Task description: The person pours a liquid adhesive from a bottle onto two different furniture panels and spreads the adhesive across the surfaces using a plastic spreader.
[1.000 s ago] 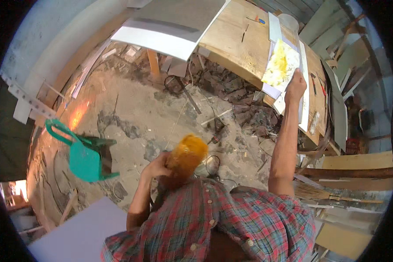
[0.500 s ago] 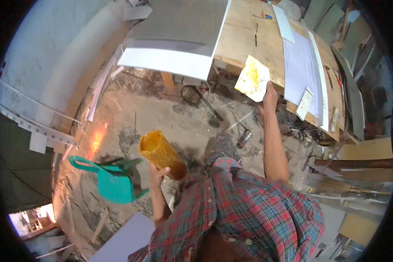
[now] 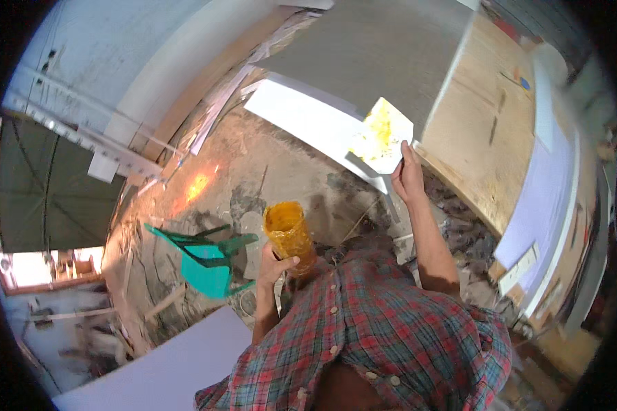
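Note:
My left hand point(image 3: 275, 265) is wrapped round a tall amber container point(image 3: 288, 236), coated with yellow-brown glue-like stuff, its open mouth tilted up and away from me. In my right hand point(image 3: 408, 175) I grip a flat white piece of board point(image 3: 384, 140) by its near right edge. Yellow smears cover much of its upper face. The white board is held above the near edge of a large grey-topped sheet point(image 3: 377, 51) with a white front strip point(image 3: 301, 113). What lies inside the container is hidden.
A green plastic chair point(image 3: 209, 270) stands on the littered floor at left. To the right, a wooden worktable point(image 3: 483, 130) bears lilac sheets point(image 3: 538, 205) and a small blue tool point(image 3: 525, 83). A lilac panel point(image 3: 164, 366) lies at lower left.
My view has turned, so the table and grey sheet appear further right. The smeared board is now over the grey sheet's near edge. Both hands keep their holds.

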The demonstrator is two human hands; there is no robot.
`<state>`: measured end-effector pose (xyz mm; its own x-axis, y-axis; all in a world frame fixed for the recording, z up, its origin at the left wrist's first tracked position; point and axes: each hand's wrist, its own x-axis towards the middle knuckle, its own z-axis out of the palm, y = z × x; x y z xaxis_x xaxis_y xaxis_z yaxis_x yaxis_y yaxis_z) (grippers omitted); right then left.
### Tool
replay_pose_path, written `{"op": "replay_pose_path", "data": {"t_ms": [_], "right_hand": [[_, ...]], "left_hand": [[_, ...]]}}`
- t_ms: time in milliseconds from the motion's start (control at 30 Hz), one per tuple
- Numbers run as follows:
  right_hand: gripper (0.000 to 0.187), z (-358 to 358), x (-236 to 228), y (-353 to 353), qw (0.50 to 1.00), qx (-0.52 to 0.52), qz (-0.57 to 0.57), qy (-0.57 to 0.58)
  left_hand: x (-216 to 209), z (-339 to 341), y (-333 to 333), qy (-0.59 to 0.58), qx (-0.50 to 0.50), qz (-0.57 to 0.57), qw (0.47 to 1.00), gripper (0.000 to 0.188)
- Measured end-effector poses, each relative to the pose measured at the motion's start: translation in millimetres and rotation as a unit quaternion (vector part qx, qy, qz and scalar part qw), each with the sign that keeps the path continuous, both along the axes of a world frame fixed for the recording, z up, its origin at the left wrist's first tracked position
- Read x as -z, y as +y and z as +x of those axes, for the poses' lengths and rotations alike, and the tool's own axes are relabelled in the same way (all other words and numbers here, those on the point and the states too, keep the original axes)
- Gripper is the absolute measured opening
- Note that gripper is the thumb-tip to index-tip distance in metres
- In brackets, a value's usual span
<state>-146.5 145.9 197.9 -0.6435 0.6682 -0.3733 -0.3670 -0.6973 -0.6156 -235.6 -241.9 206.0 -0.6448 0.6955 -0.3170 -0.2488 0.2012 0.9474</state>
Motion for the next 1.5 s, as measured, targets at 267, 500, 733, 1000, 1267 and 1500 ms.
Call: {"op": "replay_pose_path", "data": {"t_ms": [267,500,733,1000,1267,1500], "right_hand": [[0.033,-138.7,26.9,-6.9,0.968,0.016,0.207,-0.142],[0.035,-164.3,62.1,-24.2,0.822,0.171,0.342,-0.422],[0.025,-114.2,73.3,-89.8,0.859,0.211,0.195,-0.425],[0.033,-100.9,97.6,-145.6,0.88,0.261,0.181,-0.352],[0.03,-85.9,114.7,-139.3,0.859,0.251,0.09,-0.438],[0.028,-126.1,26.6,-170.1,0.908,0.297,-0.006,-0.294]], "left_hand": [[20.8,-71.0,-7.7,-0.026,-0.1,0.051,0.993,0.067],[88.8,-241.0,-71.0,0.019,-0.004,-0.108,0.994,0.064],[52.4,-453.6,-104.6,0.05,0.071,0.106,0.991,0.048],[36.0,-627.5,10.4,0.158,0.09,0.053,0.982,0.06],[56.5,-683.4,121.3,0.051,0.141,0.099,0.984,0.063],[40.7,-717.8,211.1,-0.068,0.281,0.085,0.954,0.061]]}}
